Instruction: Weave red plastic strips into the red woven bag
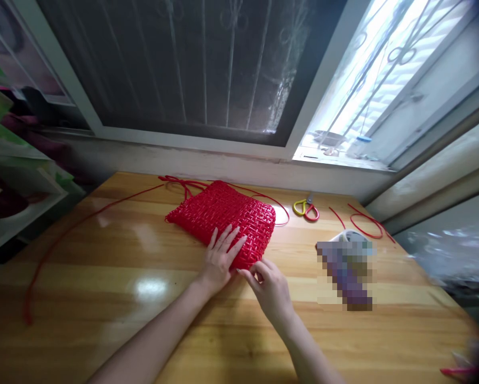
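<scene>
One red woven piece [233, 208] lies on the wooden table [403, 330], toward the back and around the middle, set at a slant, glossy strands. Left hand [222, 258] is flat on its near side, fingers spread and pressing, not gripping. Right hand [271, 285] is at the near right corner, thumb and fingertips pinched on the edge; whether a loose strand is caught there too, I can't tell from here.

Behind the piece, at its far left, red cord loops [183, 182] bunch up. One long red cord [91, 214] curves from about there over the left of the table, down toward the near side. Another thin red cord [285, 209] bows out past the right end.

Right of that: scissors [305, 209], one yellow handle, one red, blades pointing away. Further right, a short red strand [337, 217] and a curled red strand [377, 236] near the table's edge. In front of those, a white roll [345, 234], with a pixelated patch [347, 274] right below; contents unreadable.

Behind the table, a big window [199, 58] with a dark pane; bright metal grille [401, 56] at right, small blue-lidded container [362, 145] on the sill. Crinkled clear plastic [451, 245] off the right side.
</scene>
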A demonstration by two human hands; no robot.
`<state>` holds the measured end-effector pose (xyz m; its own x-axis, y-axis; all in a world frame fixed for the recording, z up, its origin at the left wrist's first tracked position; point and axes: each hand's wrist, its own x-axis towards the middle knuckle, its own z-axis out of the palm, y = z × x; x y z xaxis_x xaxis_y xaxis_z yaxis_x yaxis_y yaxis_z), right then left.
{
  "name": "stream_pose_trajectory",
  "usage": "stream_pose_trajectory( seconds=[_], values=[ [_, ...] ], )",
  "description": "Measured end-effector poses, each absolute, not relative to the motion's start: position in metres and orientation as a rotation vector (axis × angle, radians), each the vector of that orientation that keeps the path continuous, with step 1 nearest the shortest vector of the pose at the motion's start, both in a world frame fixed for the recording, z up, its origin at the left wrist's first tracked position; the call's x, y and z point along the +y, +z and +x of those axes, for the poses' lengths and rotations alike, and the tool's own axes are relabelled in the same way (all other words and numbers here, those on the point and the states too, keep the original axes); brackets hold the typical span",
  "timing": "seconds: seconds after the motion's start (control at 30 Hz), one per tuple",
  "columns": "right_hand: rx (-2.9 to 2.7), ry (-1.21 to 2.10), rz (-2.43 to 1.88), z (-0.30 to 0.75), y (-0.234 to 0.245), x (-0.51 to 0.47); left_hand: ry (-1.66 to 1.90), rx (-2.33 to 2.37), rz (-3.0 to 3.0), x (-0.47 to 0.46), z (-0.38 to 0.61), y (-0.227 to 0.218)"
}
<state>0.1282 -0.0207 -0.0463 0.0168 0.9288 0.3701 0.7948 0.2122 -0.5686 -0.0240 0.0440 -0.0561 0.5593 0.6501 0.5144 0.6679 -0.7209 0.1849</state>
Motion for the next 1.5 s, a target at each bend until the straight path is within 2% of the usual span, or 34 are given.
stream_pose_trajectory(
  seconds=[0.23,0.5,0.57,0.7,0.77,0.97,1.2,1.5],
  values=[
    [-1.834,0.480,-1.433,0.140,-0.040,-0.023,-0.900,-1.203,-2.757,0.044,-0.025,-0.055],
    [-1.581,0.113,-1.663,0.133,-0.055,-0.013,-0.949,-1.194,-2.736,0.043,-0.023,-0.055],
    [-1.539,0.217,-1.657,0.136,-0.054,-0.012,-0.967,-1.192,-2.732,0.043,-0.024,-0.054],
    [-1.445,0.719,-1.510,0.144,-0.052,-0.011,-0.982,-1.205,-2.743,0.043,-0.025,-0.053],
    [-1.386,0.840,-1.473,0.145,-0.053,-0.010,-0.977,-1.219,-2.741,0.043,-0.025,-0.052],
    [-1.334,0.746,-1.512,0.136,-0.063,-0.006,-0.986,-1.227,-2.728,0.043,-0.024,-0.052],
    [-1.384,0.835,-1.395,0.144,-0.068,-0.005,-0.996,-1.240,-2.743,0.043,-0.026,-0.052],
    [-1.639,0.473,-1.473,0.142,-0.073,-0.007,-1.008,-1.230,-2.748,0.044,-0.027,-0.051]
  ],
)
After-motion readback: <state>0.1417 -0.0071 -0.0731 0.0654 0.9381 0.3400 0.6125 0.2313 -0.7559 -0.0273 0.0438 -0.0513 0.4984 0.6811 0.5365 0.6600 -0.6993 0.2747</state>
